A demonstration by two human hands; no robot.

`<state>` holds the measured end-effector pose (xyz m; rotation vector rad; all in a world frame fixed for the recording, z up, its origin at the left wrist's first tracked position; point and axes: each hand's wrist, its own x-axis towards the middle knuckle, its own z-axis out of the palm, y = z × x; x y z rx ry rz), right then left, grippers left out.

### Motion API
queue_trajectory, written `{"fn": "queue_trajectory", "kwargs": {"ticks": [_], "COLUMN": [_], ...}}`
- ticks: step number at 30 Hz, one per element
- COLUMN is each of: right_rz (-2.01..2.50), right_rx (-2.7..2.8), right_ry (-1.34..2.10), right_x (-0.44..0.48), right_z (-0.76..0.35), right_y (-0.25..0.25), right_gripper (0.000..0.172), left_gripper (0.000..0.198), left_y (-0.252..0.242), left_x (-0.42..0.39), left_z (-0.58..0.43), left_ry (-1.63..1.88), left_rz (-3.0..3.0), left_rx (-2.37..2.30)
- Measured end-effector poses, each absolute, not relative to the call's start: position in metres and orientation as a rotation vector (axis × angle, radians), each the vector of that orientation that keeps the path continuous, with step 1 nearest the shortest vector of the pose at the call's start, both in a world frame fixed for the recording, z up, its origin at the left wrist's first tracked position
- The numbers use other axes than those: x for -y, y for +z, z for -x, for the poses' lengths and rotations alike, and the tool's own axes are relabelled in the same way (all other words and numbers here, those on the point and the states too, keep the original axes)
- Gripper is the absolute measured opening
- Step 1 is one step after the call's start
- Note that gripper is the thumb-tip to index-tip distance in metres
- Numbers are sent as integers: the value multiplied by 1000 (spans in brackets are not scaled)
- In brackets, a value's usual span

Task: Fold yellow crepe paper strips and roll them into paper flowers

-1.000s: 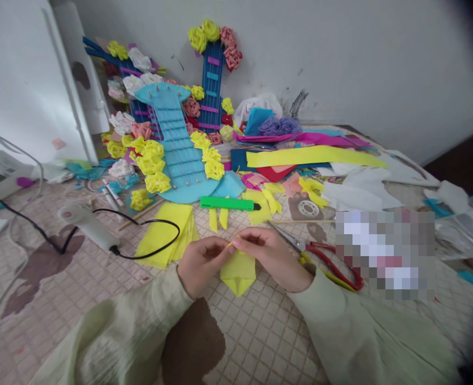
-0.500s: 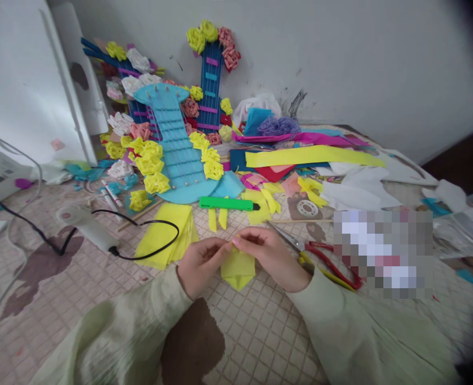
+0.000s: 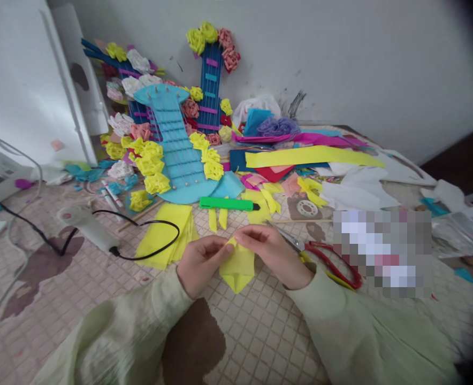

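A small piece of yellow crepe paper [image 3: 237, 267] is pinched at its top edge by both hands, its lower end folded to a point. My left hand [image 3: 202, 263] holds the left corner between thumb and fingers. On the other side, my right hand [image 3: 279, 254] is closed on the right corner. Red-handled scissors [image 3: 333, 263] lie just right of my right hand, partly hidden by it. A stack of yellow paper sheets [image 3: 164, 235] rests left of my left hand. Beyond the fingers lies a green utility knife [image 3: 228, 203].
A light-blue paper guitar [image 3: 176, 144] with yellow paper flowers leans at the back, before a dark-blue one [image 3: 210, 91]. A white glue gun [image 3: 88, 230] and its black cord lie at left. A white ring [image 3: 307, 208] and a long yellow strip [image 3: 312, 156] are on the right.
The top edge of the yellow paper has come up into a peak between my fingertips, and its point hangs slightly lower. Both hands have shifted only a little.
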<state>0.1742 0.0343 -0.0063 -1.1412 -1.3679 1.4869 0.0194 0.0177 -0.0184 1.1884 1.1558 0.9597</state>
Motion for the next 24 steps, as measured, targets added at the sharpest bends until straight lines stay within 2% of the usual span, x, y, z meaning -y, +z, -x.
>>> {"fn": "queue_trajectory", "kwargs": {"ticks": [3, 8, 13, 19, 22, 24], "right_rz": [1168, 874, 765, 961, 1012, 1034], "right_rx": [1423, 2026, 2315, 2398, 2469, 2468], "right_ry": [1320, 715, 356, 30, -38, -40], "right_x": [-39, -40, -38, -29, -20, -14], "right_z": [-183, -195, -197, -203, -205, -206], "right_y": [-5, -3, -11, -23, -29, -33], "right_gripper": [18, 21, 25, 21, 19, 19], "left_gripper": [18, 21, 24, 23, 23, 30], "left_y": [-17, -17, -22, -16, -11, -12], "left_x": [-20, -23, -24, -23, -23, -23], "left_z": [-19, -17, -15, -8, -3, -1], "left_ry": [994, 1009, 960, 1109, 1019, 876], "left_rz": [-1078, -1011, -1151, -1727, -2122, -2353], "left_rx": [-1187, -1147, -1154, -1226, -1161, -1076]}}
